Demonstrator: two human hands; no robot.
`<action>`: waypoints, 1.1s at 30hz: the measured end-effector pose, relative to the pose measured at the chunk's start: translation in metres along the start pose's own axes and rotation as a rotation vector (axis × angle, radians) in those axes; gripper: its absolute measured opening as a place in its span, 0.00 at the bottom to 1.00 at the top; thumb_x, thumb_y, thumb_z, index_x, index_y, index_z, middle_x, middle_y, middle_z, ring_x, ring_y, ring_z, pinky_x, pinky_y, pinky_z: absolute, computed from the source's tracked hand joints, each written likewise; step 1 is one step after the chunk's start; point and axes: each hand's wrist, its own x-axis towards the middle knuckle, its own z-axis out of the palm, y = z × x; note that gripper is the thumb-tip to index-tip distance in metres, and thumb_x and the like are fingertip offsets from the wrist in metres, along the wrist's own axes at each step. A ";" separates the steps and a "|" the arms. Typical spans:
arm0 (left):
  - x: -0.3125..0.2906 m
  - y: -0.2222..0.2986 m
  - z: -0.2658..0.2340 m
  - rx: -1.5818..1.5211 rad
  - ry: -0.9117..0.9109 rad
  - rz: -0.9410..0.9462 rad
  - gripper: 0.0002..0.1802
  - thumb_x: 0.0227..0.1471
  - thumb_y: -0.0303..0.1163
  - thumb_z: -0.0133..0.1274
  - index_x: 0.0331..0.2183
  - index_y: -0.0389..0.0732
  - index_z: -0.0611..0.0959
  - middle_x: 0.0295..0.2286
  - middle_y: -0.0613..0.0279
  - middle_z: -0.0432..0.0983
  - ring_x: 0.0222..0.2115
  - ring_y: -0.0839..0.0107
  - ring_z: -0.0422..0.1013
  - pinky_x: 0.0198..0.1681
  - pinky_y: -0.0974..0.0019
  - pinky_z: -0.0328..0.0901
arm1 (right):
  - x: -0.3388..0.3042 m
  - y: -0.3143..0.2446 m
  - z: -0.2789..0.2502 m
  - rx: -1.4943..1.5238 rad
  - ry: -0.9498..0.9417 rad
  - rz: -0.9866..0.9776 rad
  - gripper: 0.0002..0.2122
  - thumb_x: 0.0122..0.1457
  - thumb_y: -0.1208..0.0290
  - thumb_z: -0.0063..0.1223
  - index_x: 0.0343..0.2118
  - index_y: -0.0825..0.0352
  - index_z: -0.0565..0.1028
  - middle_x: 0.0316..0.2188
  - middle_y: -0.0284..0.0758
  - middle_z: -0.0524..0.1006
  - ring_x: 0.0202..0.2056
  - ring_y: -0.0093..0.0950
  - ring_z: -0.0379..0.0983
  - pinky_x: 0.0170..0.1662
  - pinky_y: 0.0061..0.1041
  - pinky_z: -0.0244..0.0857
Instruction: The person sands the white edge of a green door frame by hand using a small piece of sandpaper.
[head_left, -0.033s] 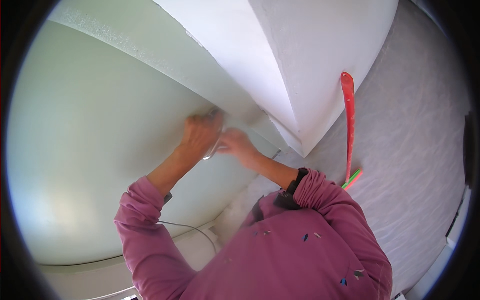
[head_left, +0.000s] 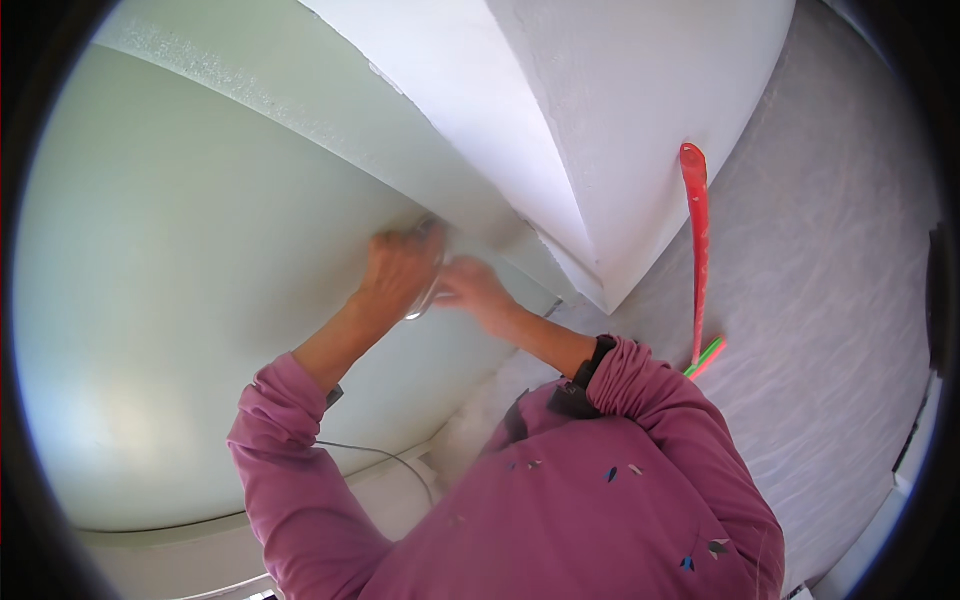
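Both my hands are raised against a pale green wall [head_left: 200, 250], just below a rough band where it meets a white block [head_left: 600, 120]. My left hand [head_left: 398, 272] is curled around a small shiny metal tool [head_left: 424, 302], pressing it to the wall. My right hand [head_left: 472, 290] lies right beside it, fingertips at the tool and the wall; whether it grips anything is hidden. I wear purple-pink long sleeves and a black band [head_left: 600, 352] on the right wrist.
A long red strip [head_left: 697, 250] with a green end [head_left: 706, 356] lies on the grey covered floor [head_left: 830, 300] to the right. A thin grey cable [head_left: 385, 455] runs along the white skirting [head_left: 200, 560] below the wall.
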 end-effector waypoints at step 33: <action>-0.003 -0.005 0.018 0.112 0.122 0.051 0.26 0.32 0.28 0.50 0.41 0.38 0.69 0.17 0.63 0.68 0.16 0.71 0.63 0.18 0.68 0.55 | 0.005 0.008 -0.001 0.089 -0.014 0.010 0.11 0.50 0.68 0.48 0.32 0.70 0.66 0.28 0.35 0.69 0.31 0.26 0.67 0.35 0.27 0.65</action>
